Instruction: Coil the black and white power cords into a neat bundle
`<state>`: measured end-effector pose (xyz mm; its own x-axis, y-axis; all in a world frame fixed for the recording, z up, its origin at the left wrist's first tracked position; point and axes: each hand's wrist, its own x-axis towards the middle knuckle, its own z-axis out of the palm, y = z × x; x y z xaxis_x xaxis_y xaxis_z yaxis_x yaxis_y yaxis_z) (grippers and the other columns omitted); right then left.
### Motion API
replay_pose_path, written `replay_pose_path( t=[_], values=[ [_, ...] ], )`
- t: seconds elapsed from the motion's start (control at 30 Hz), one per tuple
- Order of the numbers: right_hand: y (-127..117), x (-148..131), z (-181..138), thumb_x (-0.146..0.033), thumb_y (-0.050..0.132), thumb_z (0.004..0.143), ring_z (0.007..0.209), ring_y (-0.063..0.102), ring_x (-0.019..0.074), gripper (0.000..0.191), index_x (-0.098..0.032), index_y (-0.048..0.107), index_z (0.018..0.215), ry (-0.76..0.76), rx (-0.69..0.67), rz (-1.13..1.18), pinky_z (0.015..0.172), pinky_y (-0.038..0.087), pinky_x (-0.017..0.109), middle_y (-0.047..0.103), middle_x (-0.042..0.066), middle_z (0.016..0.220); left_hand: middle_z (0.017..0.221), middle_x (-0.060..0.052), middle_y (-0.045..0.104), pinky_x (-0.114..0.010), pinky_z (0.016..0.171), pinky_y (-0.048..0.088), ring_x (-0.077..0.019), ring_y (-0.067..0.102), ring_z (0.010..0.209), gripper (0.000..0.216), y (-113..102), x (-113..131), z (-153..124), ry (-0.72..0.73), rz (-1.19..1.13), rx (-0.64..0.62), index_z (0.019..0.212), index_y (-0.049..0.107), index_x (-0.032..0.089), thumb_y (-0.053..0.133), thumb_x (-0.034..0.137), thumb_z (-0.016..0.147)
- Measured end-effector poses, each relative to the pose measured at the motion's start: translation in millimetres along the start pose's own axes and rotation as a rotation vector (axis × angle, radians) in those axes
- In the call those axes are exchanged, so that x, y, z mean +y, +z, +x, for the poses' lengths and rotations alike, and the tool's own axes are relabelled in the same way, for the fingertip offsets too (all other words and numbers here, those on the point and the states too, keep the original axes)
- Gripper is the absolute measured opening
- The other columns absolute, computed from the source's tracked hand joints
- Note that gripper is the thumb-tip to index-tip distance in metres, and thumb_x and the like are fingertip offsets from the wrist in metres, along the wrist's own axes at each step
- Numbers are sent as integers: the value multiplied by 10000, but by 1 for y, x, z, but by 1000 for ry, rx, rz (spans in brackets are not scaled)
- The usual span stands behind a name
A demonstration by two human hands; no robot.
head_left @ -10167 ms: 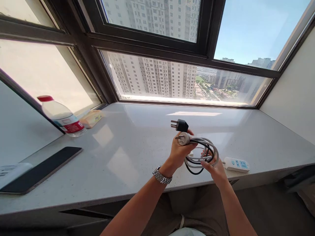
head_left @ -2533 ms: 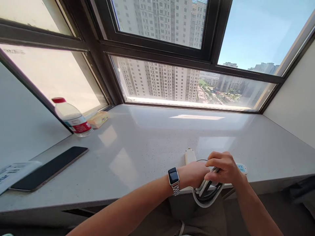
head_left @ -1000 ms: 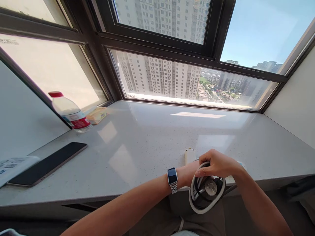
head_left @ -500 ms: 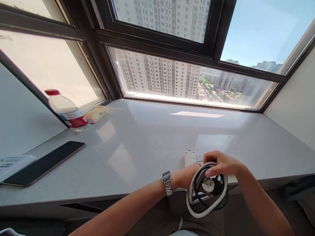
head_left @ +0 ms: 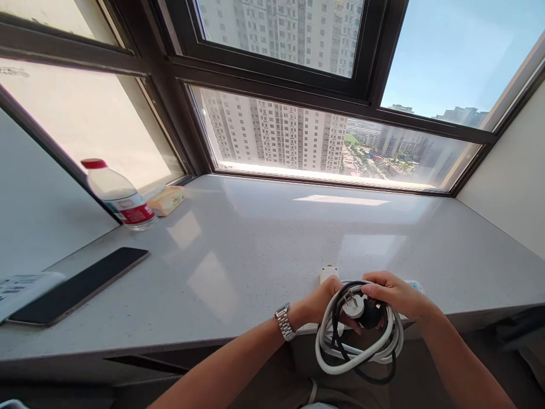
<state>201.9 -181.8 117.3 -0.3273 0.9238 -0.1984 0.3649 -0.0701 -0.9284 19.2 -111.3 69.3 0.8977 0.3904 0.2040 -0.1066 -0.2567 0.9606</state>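
Note:
A bundle of coiled power cords, one white (head_left: 336, 369) and one black (head_left: 381, 379), is held between my hands over the counter's front edge. My left hand (head_left: 326, 301), with a silver watch at the wrist, grips the bundle's left side, its fingers partly behind the loops. From the right, my right hand (head_left: 392, 292) closes thumb and fingers on the top of the coil. Inside the loops a white plug (head_left: 353, 305) shows its prongs beside a black plug (head_left: 371, 313). Just behind my left hand is a white block-shaped end (head_left: 328, 274), mostly covered.
On the left of the pale counter (head_left: 255, 244) lie a dark tablet-like device (head_left: 80, 287) and a white object (head_left: 29, 289). A red-capped bottle (head_left: 123, 199) stands beside a soft tissue pack (head_left: 167, 200). Behind my right hand shows a white-and-blue edge (head_left: 415, 286). Dark-framed windows rise behind.
My right hand has shifted slightly right and down along the coil. My left hand has turned and moved a little left. The loops have spread, and the plugs have tilted.

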Motion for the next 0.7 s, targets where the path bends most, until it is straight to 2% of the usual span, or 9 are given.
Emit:
replay_pose_path(
  t=[0.1, 0.2, 0.27, 0.33, 0.43, 0.47, 0.57, 0.63, 0.7],
  values=[
    [4, 6, 2, -616, 568, 783, 531, 432, 93, 460, -163, 504, 728, 26, 85, 134, 488, 353, 214, 458, -32, 603, 571, 32, 509, -225, 562, 428, -95, 445, 559, 400, -6, -10, 3, -104, -169, 22, 582, 578, 125, 837, 408, 470],
    [5, 9, 0, -621, 575, 774, 542, 424, 94, 474, -154, 514, 723, 20, 120, 133, 490, 350, 216, 453, -27, 614, 629, -10, 585, -249, 574, 461, -122, 523, 570, 411, -20, -19, 1, -280, -398, -78, 722, 651, 122, 818, 441, 524],
    [5, 11, -3, -616, 560, 787, 552, 419, 98, 468, -153, 520, 724, 16, 133, 93, 494, 346, 220, 450, -24, 622, 781, -70, 659, -274, 632, 489, -162, 600, 671, 478, -29, -18, -3, -326, -481, -67, 919, 679, 130, 770, 482, 610],
    [4, 12, -5, -613, 538, 802, 544, 402, 98, 462, -161, 511, 716, 15, 165, 56, 488, 331, 221, 431, -30, 609, 1048, -134, 659, -311, 736, 498, -217, 628, 880, 589, -33, -9, -8, -283, -503, -23, 1111, 635, 156, 684, 566, 690],
    [2, 15, -2, -611, 523, 806, 536, 358, 91, 462, -170, 481, 678, 6, 230, 1, 482, 299, 218, 380, -44, 582, 1301, -149, 542, -369, 879, 464, -273, 543, 1120, 724, -25, 9, -12, -180, -374, -14, 1261, 537, 199, 650, 628, 688],
    [2, 15, 1, -610, 524, 803, 538, 348, 90, 463, -170, 476, 667, 3, 249, -16, 482, 292, 216, 371, -46, 579, 1291, -139, 549, -374, 899, 454, -272, 536, 1126, 746, -20, 14, -13, -163, -261, 11, 1273, 521, 206, 699, 588, 659],
    [3, 16, 10, -609, 533, 787, 542, 354, 93, 462, -167, 486, 666, 1, 297, -13, 481, 292, 217, 385, -41, 579, 1110, -86, 630, -346, 856, 473, -231, 578, 985, 723, -2, 17, -9, -162, 74, 242, 1211, 537, 190, 806, 420, 580],
    [5, 17, 14, -603, 538, 787, 544, 367, 95, 452, -163, 506, 692, -4, 310, 24, 482, 302, 218, 403, -37, 589, 1024, -63, 644, -320, 803, 488, -208, 587, 904, 676, 4, 11, -6, -143, 128, 352, 1155, 555, 173, 813, 400, 573],
    [6, 18, 17, -595, 550, 787, 539, 364, 90, 445, -158, 517, 712, -14, 305, 65, 484, 302, 216, 406, -39, 593, 1015, -62, 644, -308, 808, 485, -206, 587, 906, 687, 5, 4, -3, -83, 107, 367, 1129, 566, 161, 834, 404, 545]
  ],
)
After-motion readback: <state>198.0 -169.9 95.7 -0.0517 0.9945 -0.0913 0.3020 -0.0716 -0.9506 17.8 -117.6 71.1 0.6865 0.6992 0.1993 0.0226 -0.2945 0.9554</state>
